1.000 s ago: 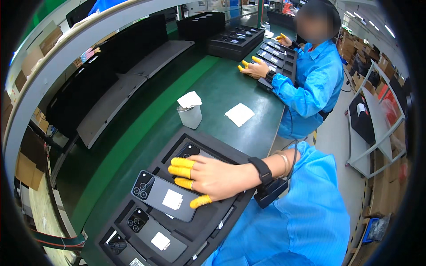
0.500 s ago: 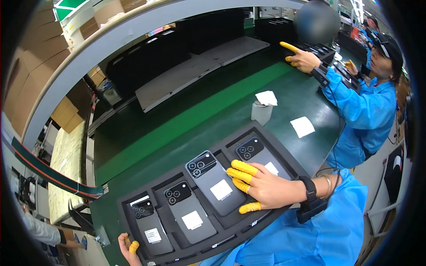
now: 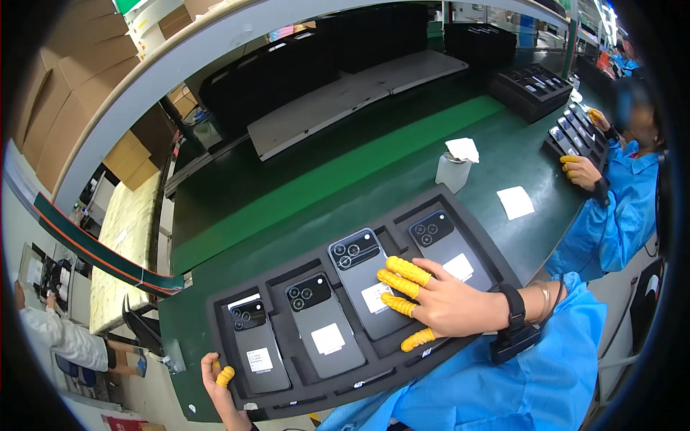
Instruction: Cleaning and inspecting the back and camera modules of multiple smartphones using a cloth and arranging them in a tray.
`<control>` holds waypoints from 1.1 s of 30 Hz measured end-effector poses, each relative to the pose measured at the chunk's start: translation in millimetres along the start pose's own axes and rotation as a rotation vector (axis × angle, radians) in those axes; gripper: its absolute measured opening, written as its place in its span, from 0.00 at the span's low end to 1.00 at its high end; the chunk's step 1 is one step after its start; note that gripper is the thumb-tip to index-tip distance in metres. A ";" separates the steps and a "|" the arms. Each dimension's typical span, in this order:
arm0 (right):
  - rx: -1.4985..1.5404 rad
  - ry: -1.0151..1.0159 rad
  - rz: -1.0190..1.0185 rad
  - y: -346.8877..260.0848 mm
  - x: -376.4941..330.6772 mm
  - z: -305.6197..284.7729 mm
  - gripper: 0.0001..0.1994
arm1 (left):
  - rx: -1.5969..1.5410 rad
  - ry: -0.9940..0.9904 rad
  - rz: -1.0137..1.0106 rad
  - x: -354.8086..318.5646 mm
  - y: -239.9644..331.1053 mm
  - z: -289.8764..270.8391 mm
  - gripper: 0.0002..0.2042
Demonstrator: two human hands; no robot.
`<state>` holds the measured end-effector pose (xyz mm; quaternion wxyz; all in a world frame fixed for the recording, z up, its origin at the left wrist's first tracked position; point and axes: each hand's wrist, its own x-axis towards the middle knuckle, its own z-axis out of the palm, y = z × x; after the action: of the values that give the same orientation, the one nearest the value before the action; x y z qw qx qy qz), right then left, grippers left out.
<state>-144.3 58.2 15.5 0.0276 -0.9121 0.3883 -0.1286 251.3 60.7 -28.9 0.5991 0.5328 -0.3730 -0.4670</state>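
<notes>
Here, near to far:
Left hand (image 3: 219,379): at the tray's near left corner, yellow-capped fingers hooked over the rim; grip closed on the tray (image 3: 431,205).
Right hand (image 3: 438,302): flat and released, nothing grasped; its capped fingertips (image 3: 406,269) rest on the lower end of the third phone (image 3: 363,276).
Step in hand: seemingly seating or checking that phone in its slot while the other hand steadies the tray.
Next move: likely calls for light, even pressure on the phone's back, keeping clear of the lenses and the white label.
Tray contents: four dark phones, backs up, each in its own slot; two lie left of the right hand, the second phone (image 3: 323,323) and the end phone (image 3: 255,345); the fourth phone (image 3: 445,244) lies just beyond it, to the right.
Tabletop (image 3: 302,208): green, carries the tray.
Beyond the right hand: a small bottle (image 3: 451,171) with a white wipe on top, a white sheet (image 3: 516,202) near it.
Far right: a co-worker's hand (image 3: 582,169) on another tray of phones.
</notes>
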 end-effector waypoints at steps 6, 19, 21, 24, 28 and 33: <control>-0.008 -0.039 -0.060 -2.5 3.0 -4.7 0.33 | 0.075 0.030 0.033 8.7 -11.3 -14.1 0.18; -0.160 0.299 0.587 35.4 -56.3 -24.6 0.33 | -0.180 -0.051 0.041 -19.1 7.3 5.6 0.27; -0.090 0.378 0.843 46.0 -105.6 -3.1 0.32 | -0.209 -0.135 0.059 -5.5 -15.9 -31.2 0.27; 0.233 0.343 0.937 45.1 -139.1 19.8 0.26 | -0.058 0.020 -0.058 -23.1 12.6 -2.3 0.22; 0.357 0.405 0.833 47.6 -132.9 25.0 0.24 | 0.023 -0.142 0.025 -35.7 54.6 41.7 0.31; 0.311 0.368 0.704 53.6 -116.5 0.4 0.25 | 0.028 -0.096 0.037 -30.1 62.3 32.1 0.37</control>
<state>-259.3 104.2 -17.8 0.1376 -0.6706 0.6505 -0.3289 222.5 79.9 39.0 0.5816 0.5112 -0.4174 -0.4756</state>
